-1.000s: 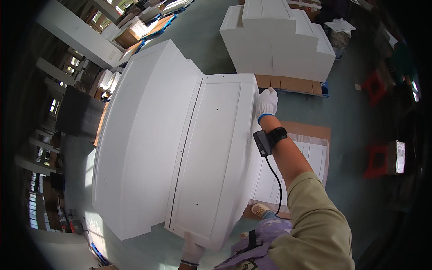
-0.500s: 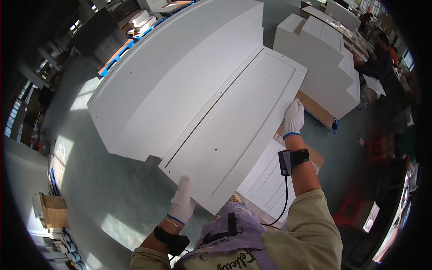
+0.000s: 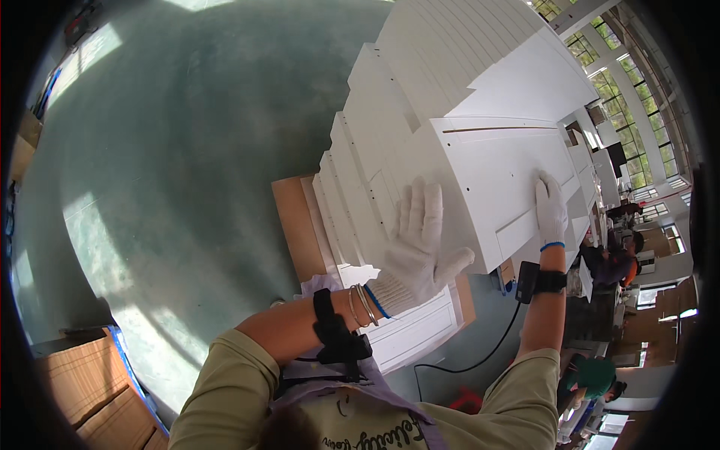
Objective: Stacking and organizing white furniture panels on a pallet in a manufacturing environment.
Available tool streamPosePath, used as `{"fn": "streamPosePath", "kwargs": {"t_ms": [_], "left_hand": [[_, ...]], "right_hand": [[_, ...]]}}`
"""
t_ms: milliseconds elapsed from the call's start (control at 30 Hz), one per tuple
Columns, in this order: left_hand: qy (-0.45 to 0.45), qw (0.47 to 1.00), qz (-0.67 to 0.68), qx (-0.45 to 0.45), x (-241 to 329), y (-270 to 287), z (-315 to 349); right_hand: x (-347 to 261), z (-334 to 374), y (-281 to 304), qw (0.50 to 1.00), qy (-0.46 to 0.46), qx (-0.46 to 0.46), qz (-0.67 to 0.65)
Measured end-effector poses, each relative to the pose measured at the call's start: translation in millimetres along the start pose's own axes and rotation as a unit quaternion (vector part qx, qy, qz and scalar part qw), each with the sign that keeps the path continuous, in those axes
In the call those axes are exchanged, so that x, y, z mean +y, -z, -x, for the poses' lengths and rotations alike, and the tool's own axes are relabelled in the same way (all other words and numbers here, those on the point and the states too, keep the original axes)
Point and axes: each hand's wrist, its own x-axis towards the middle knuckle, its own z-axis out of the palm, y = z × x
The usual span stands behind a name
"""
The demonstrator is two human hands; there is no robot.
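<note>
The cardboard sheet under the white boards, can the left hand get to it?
Probably yes. The left hand lies flat on the white panel, and the cardboard sheet sticks out bare just beyond the board stack, nothing covering it.

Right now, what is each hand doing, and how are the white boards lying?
Left hand: gloved, fingers spread, flat on the top panel.
Right hand: gloved, flat on the same panel.
White top panel: lying flat on the stack.
Stack of white panels: piled in steps.
</note>
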Motion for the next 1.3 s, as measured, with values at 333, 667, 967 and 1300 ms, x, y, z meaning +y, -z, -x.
{"fn": "streamPosePath", "kwargs": {"t_ms": [333, 667, 967, 1300], "left_hand": [[-0.253, 0.953, -0.020, 0.167, -34, -45, -39], [-0.235, 0.957, 0.044, 0.162, -55, -38, -39], [0.030, 0.964, -0.001, 0.263, -123, -40, -18], [0.045, 0.971, -0.029, 0.235, -134, -33, -27]], "right_hand": [[-13, 2, -2, 0.998, -0.033, -0.047, 0.002], [-12, -3, -7, 0.994, -0.044, -0.059, -0.084], [4, -6, -10, 0.987, -0.064, -0.077, -0.124], [21, -13, -1, 0.984, -0.064, -0.088, -0.144]]}}
